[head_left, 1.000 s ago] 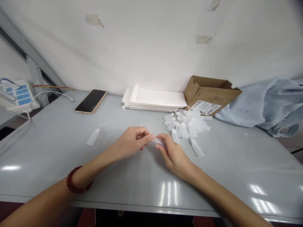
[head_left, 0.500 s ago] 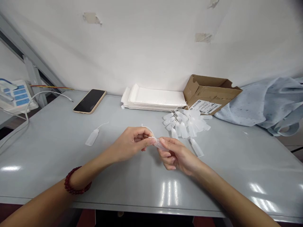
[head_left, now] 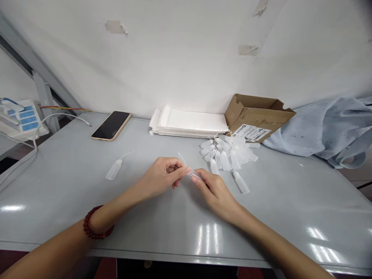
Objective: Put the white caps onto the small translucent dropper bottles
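Note:
My left hand (head_left: 171, 173) pinches the neck end of a small translucent plastic bottle (head_left: 198, 176) between thumb and fingers. A thin white tail (head_left: 181, 158) sticks up past those fingertips. My right hand (head_left: 213, 190) is closed around the bottle's body, thumb on the near side. Most of the bottle is hidden by the fingers. To the right lies a heap of similar bottles (head_left: 223, 155) with thin tails, and one bottle (head_left: 241, 182) rests at its near edge. Another single bottle (head_left: 114, 169) lies to the left, its tail pointing away.
Behind the hands lies a stack of white padded envelopes (head_left: 192, 120). An open cardboard box (head_left: 255, 118) leans near the wall, beside a pale blue cloth (head_left: 322, 131). A phone (head_left: 111, 125), a white cable (head_left: 36, 133) and a blue-labelled device (head_left: 27, 120) are on the left.
My right hand has turned over so its back faces up more, and its fingers have shifted on the bottle. The left hand keeps its pinch. The view has moved slightly.

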{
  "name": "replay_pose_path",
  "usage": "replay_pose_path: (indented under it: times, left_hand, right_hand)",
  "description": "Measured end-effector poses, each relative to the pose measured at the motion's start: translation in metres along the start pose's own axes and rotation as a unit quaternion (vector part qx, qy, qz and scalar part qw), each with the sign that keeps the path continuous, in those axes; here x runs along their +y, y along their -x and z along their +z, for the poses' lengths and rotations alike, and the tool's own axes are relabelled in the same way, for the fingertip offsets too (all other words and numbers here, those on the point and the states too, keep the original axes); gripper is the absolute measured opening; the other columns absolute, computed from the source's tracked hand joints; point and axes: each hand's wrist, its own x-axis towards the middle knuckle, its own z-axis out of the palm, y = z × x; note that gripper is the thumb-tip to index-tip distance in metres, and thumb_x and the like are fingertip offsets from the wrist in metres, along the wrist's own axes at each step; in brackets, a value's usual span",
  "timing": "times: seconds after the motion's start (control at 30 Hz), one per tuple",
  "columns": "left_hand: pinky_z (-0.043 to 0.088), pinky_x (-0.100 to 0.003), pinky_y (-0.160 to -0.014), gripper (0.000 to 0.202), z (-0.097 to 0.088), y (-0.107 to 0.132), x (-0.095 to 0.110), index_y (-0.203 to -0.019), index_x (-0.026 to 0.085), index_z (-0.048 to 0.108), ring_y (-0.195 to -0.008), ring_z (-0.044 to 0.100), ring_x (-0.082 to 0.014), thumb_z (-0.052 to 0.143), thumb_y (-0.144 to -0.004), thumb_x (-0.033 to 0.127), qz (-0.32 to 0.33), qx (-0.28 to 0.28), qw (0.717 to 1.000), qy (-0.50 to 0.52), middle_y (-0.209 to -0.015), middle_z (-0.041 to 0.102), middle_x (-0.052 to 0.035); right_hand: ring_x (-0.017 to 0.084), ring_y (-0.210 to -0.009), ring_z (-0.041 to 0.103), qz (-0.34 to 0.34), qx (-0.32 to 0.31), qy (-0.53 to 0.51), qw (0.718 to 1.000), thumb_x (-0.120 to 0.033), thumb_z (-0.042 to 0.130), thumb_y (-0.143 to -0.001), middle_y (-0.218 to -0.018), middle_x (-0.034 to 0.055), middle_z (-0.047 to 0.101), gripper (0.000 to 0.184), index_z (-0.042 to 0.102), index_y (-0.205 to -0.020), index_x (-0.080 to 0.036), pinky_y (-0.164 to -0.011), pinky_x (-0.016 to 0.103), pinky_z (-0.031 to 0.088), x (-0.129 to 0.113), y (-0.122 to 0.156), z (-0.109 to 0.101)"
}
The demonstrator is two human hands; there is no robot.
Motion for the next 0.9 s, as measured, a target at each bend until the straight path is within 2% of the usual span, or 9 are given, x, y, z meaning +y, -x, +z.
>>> replay_pose_path:
  times: [0.13,0.33,0.43,0.5,0.57,0.63,0.67,0.8,0.9]
  left_hand:
    - [0.04,-0.02,-0.052,0.028,0.0,0.0,-0.002,-0.072,0.016,0.061,-0.049,0.051,-0.0085,0.058,-0.083,0.041,0.004,-0.011,1.0,0.014,-0.052,0.054,0.0044]
    - [0.041,-0.021,-0.054,0.021,-0.002,0.002,0.0,-0.075,0.017,0.063,-0.051,0.052,-0.0095,0.06,-0.083,0.037,0.025,-0.018,0.999,0.025,-0.055,0.057,0.0036]
    - [0.041,-0.022,-0.054,0.024,-0.002,0.002,0.001,-0.078,0.017,0.064,-0.054,0.053,-0.0108,0.058,-0.083,0.039,0.028,-0.013,1.0,0.004,-0.056,0.058,0.0027]
    - [0.043,-0.022,-0.054,0.027,-0.002,0.001,0.001,-0.079,0.017,0.064,-0.056,0.055,-0.0118,0.057,-0.084,0.042,0.034,-0.001,0.999,-0.014,-0.058,0.058,0.0021]
    - [0.046,-0.022,-0.058,0.028,-0.004,-0.003,-0.001,-0.08,0.017,0.064,-0.06,0.058,-0.0125,0.055,-0.084,0.043,0.05,0.019,0.998,-0.035,-0.061,0.06,0.0015]
    - [0.048,-0.023,-0.062,0.029,-0.01,-0.01,-0.005,-0.082,0.017,0.064,-0.064,0.06,-0.0131,0.051,-0.087,0.043,0.06,0.056,0.994,-0.078,-0.067,0.062,0.0004]
    - [0.05,-0.024,-0.064,0.03,-0.015,-0.014,-0.008,-0.083,0.016,0.063,-0.065,0.061,-0.0136,0.048,-0.087,0.042,0.058,0.082,0.988,-0.114,-0.069,0.064,-0.0004]
    - [0.049,-0.036,-0.084,0.029,-0.044,-0.033,-0.024,-0.098,0.012,0.063,-0.09,0.061,-0.0228,0.044,-0.087,0.031,0.05,0.226,0.93,-0.285,-0.096,0.065,-0.0104]
    - [0.034,-0.051,-0.101,0.036,-0.067,-0.045,-0.037,-0.111,0.008,0.06,-0.12,0.041,-0.036,0.043,-0.084,0.025,0.047,0.27,0.898,-0.345,-0.119,0.052,-0.0201]
  right_hand:
    - [0.007,-0.049,0.029,0.103,-0.056,-0.223,0.968,-0.048,0.046,-0.09,-0.059,-0.0068,0.031,0.037,0.043,-0.067,-0.018,-0.045,0.022,0.027,-0.003,-0.002,-0.003]
    - [0.005,-0.044,0.01,0.206,-0.189,-0.508,0.815,-0.043,0.055,-0.087,-0.053,-0.011,0.016,0.027,0.053,-0.078,-0.017,-0.038,0.018,0.013,0.004,-0.005,-0.009]
    - [0.005,-0.044,0.011,0.201,-0.19,-0.507,0.817,-0.044,0.053,-0.088,-0.053,-0.0107,0.016,0.029,0.053,-0.077,-0.018,-0.038,0.018,0.013,0.004,-0.006,-0.009]
    - [0.006,-0.045,0.014,0.182,-0.172,-0.45,0.857,-0.047,0.049,-0.089,-0.054,-0.0099,0.019,0.032,0.051,-0.076,-0.018,-0.039,0.019,0.017,0.002,-0.006,-0.009]
    - [0.007,-0.047,0.022,0.134,-0.12,-0.314,0.932,-0.048,0.046,-0.09,-0.056,-0.0079,0.025,0.034,0.05,-0.074,-0.019,-0.043,0.021,0.023,0.002,-0.007,-0.011]
    - [0.01,-0.052,0.031,0.049,-0.016,-0.11,0.993,-0.046,0.045,-0.091,-0.06,-0.005,0.032,0.034,0.048,-0.071,-0.019,-0.049,0.024,0.027,0.006,-0.009,-0.017]
    - [0.011,-0.056,0.034,0.001,0.055,0.0,0.999,-0.044,0.045,-0.091,-0.061,-0.0036,0.035,0.034,0.046,-0.068,-0.019,-0.052,0.026,0.028,0.01,-0.011,-0.021]
    - [0.018,-0.065,0.044,-0.083,0.264,0.283,0.918,-0.036,0.042,-0.092,-0.07,0.0032,0.045,0.027,0.054,-0.076,-0.018,-0.056,0.029,0.032,0.031,-0.023,-0.041]
    - [0.024,-0.076,0.047,-0.058,0.324,0.401,0.855,-0.034,0.044,-0.09,-0.077,0.0083,0.051,0.026,0.062,-0.083,-0.016,-0.056,0.031,0.034,0.045,-0.03,-0.049]
